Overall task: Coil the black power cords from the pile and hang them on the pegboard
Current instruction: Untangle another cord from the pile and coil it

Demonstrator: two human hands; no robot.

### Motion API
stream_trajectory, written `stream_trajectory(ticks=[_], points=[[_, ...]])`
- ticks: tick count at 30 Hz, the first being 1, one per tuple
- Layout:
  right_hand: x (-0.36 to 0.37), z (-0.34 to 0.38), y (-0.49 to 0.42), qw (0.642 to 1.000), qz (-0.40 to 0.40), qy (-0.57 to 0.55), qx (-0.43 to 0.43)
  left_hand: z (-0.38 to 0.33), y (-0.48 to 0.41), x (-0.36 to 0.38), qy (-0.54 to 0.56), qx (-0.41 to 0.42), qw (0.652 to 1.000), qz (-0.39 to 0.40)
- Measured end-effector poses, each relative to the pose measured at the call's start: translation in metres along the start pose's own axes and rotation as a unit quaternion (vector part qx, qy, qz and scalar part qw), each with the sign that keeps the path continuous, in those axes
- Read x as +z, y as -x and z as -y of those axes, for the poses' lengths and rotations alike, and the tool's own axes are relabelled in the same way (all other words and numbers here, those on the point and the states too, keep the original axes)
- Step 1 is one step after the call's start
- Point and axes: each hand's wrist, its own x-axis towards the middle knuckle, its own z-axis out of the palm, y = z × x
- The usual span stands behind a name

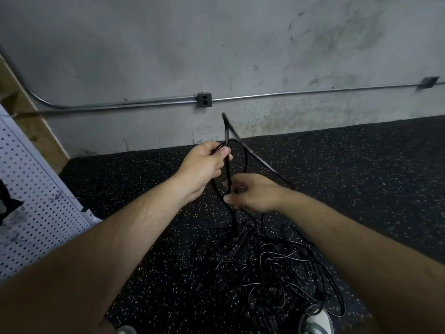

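Head view. Power cord: judged light, limp and smooth-jacketed; best gripped at the gathered loops, not the trailing strand. Left hand is raised, fingers clenched round the loops, one loop standing above the fist. Right hand is lower and blurred, thumb and fingers curled round the strand that drops to the pile on the speckled floor. Pegboard at far left.
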Motion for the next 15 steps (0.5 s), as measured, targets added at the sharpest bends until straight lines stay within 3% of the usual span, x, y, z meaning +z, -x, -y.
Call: stream_trajectory(ticks=[4, 6, 9, 12, 14, 15], points=[[-0.004, 0.007, -0.007, 0.996, -0.087, 0.005, -0.021, -0.001, -0.005, -0.008, 0.021, 0.019, 0.999, -0.014], [-0.020, 0.020, -0.004, 0.984, -0.158, -0.065, -0.049, 0.004, -0.004, -0.014, 0.014, 0.018, 1.000, 0.001], [-0.047, 0.050, 0.004, 0.910, -0.218, -0.322, -0.142, 0.018, 0.005, -0.010, -0.030, -0.009, 0.997, 0.066], [-0.061, 0.072, 0.006, 0.841, -0.218, -0.447, -0.213, 0.022, 0.010, 0.002, -0.052, -0.006, 0.994, 0.094], [-0.063, 0.068, 0.004, 0.831, -0.220, -0.461, -0.220, 0.017, 0.008, 0.004, -0.046, 0.001, 0.997, 0.057], [-0.062, 0.060, 0.004, 0.845, -0.219, -0.441, -0.207, 0.014, 0.005, 0.001, -0.033, 0.007, 0.999, 0.031]])
